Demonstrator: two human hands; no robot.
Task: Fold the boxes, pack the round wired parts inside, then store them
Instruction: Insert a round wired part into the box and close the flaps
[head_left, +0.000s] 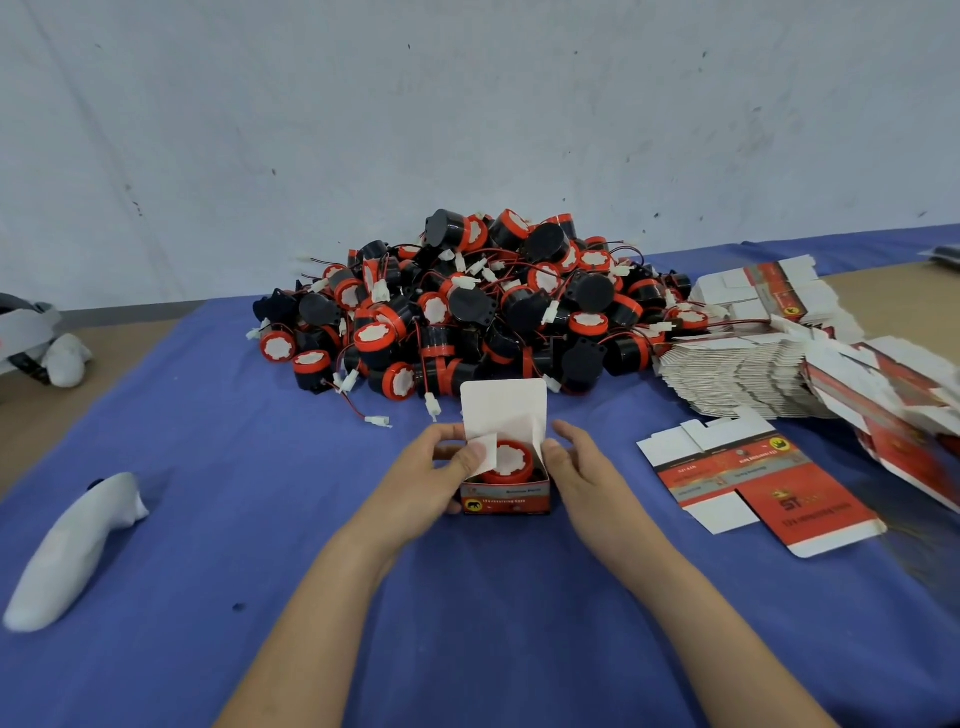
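With left hand gripped box mid-tabletop, pressed flap onto part by thumb; with right hand pinched opposite side. Judged best to flatten both flaps before tucking lid.

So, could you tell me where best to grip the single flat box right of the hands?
Pinch the flat box by its near white flap, from the front: it lies flat on the cloth, that edge clear of the stack.
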